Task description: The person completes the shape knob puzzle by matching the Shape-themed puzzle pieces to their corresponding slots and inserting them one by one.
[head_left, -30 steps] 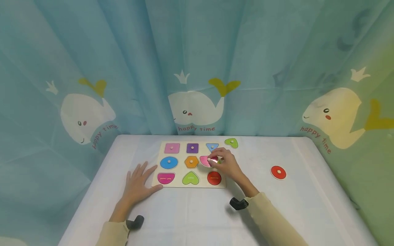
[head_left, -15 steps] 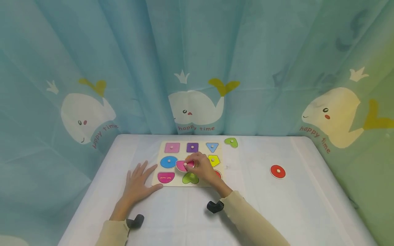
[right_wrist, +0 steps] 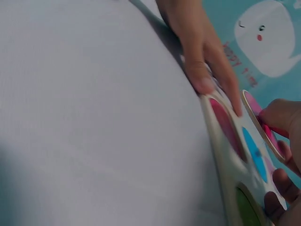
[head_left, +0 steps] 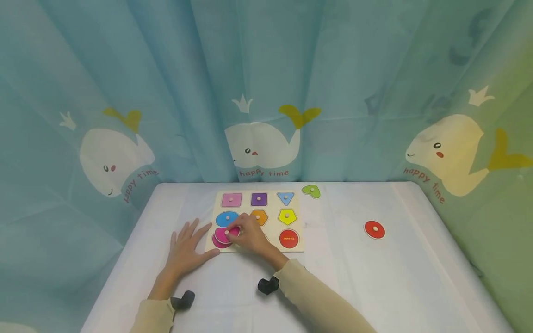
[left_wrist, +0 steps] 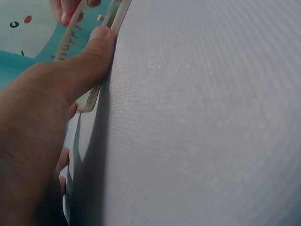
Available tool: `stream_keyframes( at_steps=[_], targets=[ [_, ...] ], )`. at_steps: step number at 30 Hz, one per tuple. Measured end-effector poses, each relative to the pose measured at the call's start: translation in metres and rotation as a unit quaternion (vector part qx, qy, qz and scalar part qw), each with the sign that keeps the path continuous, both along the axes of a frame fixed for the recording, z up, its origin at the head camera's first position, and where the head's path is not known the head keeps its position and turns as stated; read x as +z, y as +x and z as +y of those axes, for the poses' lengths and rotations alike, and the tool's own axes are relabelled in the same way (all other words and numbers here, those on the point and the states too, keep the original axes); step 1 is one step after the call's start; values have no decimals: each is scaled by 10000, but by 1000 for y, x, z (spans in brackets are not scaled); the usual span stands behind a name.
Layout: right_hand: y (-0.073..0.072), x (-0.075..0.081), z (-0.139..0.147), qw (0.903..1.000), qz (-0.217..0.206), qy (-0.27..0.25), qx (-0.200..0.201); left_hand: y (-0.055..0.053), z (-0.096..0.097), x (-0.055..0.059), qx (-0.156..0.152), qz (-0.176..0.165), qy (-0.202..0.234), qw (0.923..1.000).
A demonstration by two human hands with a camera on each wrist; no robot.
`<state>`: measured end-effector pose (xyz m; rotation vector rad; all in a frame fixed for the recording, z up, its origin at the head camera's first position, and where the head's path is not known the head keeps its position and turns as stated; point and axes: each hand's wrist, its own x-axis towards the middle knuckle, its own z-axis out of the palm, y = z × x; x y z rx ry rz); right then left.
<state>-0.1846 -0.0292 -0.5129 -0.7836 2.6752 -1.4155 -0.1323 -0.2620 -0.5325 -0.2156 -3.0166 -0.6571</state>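
Observation:
My right hand pinches the small knob of a magenta half-round puzzle piece. In the right wrist view this piece is tilted and raised a little over the board, above the printed half-round slot. The cream puzzle board lies flat on the table. With fingers spread, my left hand rests at the board's left edge; its thumb touches the board's corner in the left wrist view. The green heart slot is mostly covered by my right hand in the head view.
A green heart piece lies behind the board's right corner. Farther right is a red round piece. Knobbed pieces, such as the yellow pentagon and purple square, sit in the board. A blue curtain hangs behind the table.
My right hand has carried the half-round piece leftward across the board, from over the yellow pentagon to over the half-round slot. My left hand has stayed in place.

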Motion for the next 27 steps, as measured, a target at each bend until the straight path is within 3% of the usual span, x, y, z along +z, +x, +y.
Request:
stream_keyframes(
  at_steps=[9, 27],
  targets=[
    [7, -13, -16, 9959, 358, 790, -273, 0, -2, -4, -40, 99, 13, 9999],
    [10, -12, -19, 9899, 651, 1224, -290, 0, -1, -1, -74, 176, -2, 9998]
  ],
)
